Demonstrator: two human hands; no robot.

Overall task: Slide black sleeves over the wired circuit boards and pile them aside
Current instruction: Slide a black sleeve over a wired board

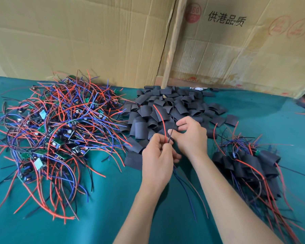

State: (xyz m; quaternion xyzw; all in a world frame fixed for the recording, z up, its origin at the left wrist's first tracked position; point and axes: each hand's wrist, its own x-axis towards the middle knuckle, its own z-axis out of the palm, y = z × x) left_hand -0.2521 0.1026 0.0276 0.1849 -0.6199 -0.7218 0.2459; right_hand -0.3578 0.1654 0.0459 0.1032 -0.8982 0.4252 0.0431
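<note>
At the centre of the head view, both hands meet above the teal table cover [99, 205]. The left hand [157, 162] has its fingers curled round a red wire [161, 120] and a thin dark wire, pinching them just below where the red one rises and curves toward the upper middle of the frame. The right hand [190, 136] sits just beside it, touching the same wires, fingers bent around something dark that looks like a black sleeve; the board itself is hidden between the hands. Blue and red leads hang below the left palm.

Across the left half of the frame spreads a tangled heap of wired circuit boards [49, 136], green boards showing among red, blue and black wires. Behind the hands, in the middle of the frame, lies a pile of loose black sleeves [167, 110]. At the lower right rests a smaller pile of sleeved boards [246, 162], wires trailing toward the bottom edge. Cardboard sheets [77, 36] stand along the top.
</note>
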